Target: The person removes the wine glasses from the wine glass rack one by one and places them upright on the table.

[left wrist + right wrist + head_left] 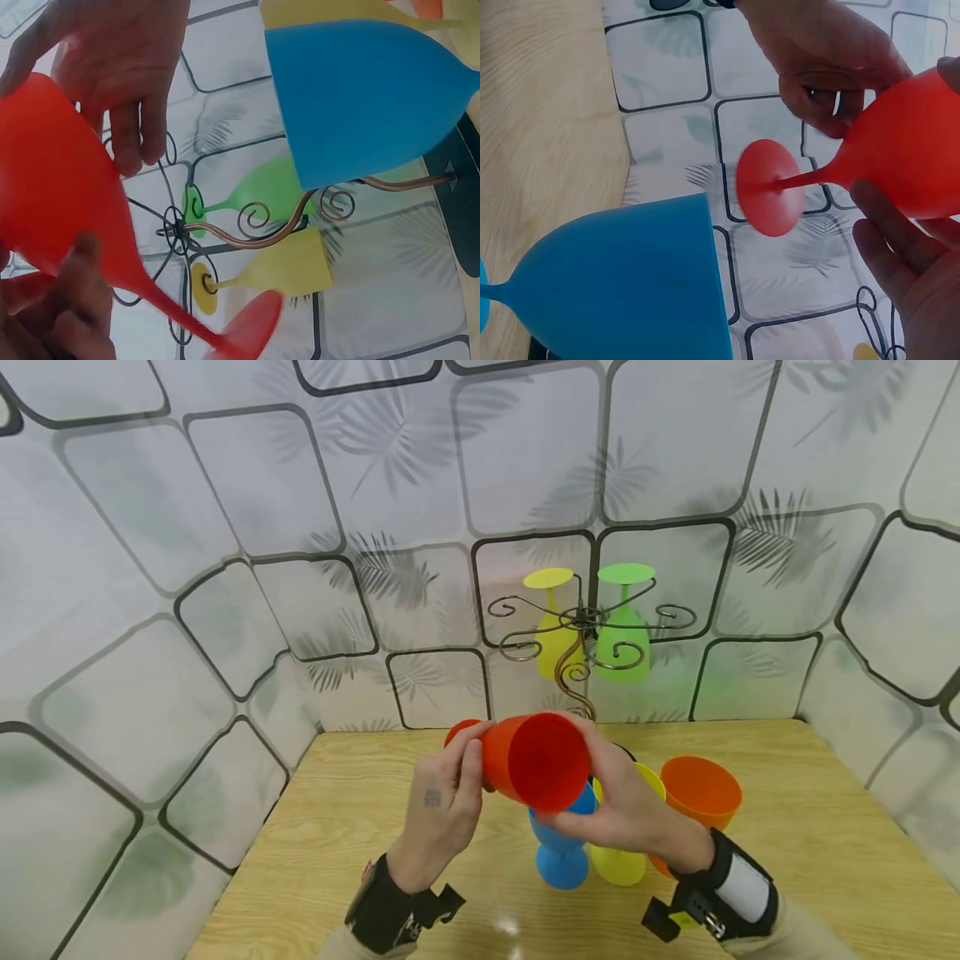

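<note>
Both hands hold a red plastic goblet (498, 760) in the air, tipped on its side with its mouth toward the head camera. The left hand (442, 802) grips the lower bowl near the stem. Opposite it, the right hand (630, 793) holds the bowl by the rim, thumb below and fingers on the far side. The goblet's round foot shows in the right wrist view, with the stem (810, 180) free of the fingers. Just below the hands, a blue goblet (564, 864) stands upright on the table, partly hidden by the red one.
A scrolled metal rack (581, 618) stands behind the hands, with a yellow goblet (551, 647) and a green goblet (622, 647) hanging upside down from it. Another yellow goblet (618, 864) and an orange goblet (697, 789) stand right of the blue one on the wooden table (360, 827). Patterned walls surround it.
</note>
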The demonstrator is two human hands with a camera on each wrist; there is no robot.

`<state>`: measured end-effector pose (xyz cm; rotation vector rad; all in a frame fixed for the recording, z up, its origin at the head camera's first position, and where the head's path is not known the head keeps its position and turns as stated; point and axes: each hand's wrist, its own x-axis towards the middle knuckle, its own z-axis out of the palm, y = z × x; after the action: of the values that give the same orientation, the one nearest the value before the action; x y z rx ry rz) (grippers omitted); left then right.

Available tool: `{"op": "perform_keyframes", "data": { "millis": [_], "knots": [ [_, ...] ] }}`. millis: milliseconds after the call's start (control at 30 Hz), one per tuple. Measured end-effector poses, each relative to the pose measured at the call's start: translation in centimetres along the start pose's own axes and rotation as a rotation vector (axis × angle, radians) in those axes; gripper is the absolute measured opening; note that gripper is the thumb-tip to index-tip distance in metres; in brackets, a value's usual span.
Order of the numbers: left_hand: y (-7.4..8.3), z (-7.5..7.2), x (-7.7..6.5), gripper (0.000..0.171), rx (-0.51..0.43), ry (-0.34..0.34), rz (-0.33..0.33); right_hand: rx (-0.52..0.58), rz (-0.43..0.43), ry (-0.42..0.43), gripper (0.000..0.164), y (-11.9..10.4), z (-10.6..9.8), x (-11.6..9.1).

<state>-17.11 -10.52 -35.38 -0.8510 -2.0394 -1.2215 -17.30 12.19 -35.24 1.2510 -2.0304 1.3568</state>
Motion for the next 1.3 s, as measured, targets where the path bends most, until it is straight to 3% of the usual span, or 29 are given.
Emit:
{"op": "perform_keyframes", "data": {
  "millis": [167,400,667,967,1300],
  "knots": [
    [-0.2,-0.1,0.0,0.026,0.016,0.029,0.031,0.021,0.074,0.003,0.09,0.1,0.5,0.2],
    [-0.2,-0.2,0.0,0.027,0.05,0.079,0.093,0.061,0.097,0.002,0.09,0.2,0.9,0.4],
    [0.0,-0.3,-0.1,0.036,0.005,0.048,0.218,0.094,0.093,-0.036,0.085,0.7,1.2,-0.3],
    [0.7,-0.3,-0.1,0.049,-0.033,-0.005,0.261,0.13,0.128,-0.055,0.082,-0.3,0.8,-0.8],
    [1.2,-0.3,-0.8,0.057,-0.041,-0.078,0.322,0.05,0.077,-0.081,0.08,-0.9,0.4,-2.2]
  ]
}}
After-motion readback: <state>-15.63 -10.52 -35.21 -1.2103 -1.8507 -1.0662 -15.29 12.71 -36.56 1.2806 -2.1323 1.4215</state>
